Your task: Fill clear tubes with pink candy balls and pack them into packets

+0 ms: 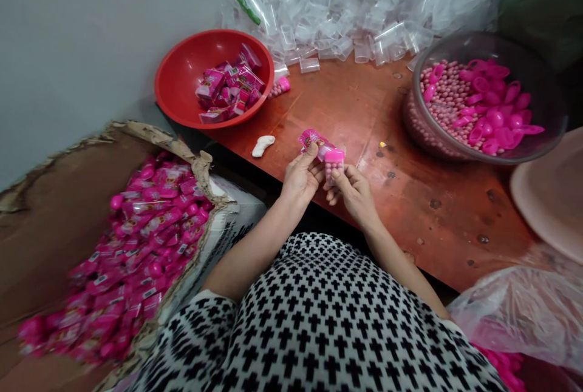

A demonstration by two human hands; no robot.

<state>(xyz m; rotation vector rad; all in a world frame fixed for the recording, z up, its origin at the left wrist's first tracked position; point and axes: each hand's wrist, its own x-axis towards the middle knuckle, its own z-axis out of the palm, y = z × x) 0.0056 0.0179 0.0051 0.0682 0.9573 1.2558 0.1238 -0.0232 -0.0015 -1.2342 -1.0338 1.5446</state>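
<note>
My left hand (303, 176) pinches a pink printed wrapper (313, 140) against a small clear plastic tube (333, 172) of round pink candies with a pink cap. My right hand (355, 195) grips that tube from below, just right of the wrapper. Both hands are over the near edge of a reddish-brown table (423, 198). Fingers hide part of the tube and wrapper. Whether the wrapper is fixed to the tube, I cannot tell.
A red bowl (182, 76) of pink packets and a glass bowl (483, 101) of candies and pink caps stand on the table. A heap of clear plastic tubes (328, 16) lies behind. At left, an open cardboard box (136, 240) holds several blurred pink packets.
</note>
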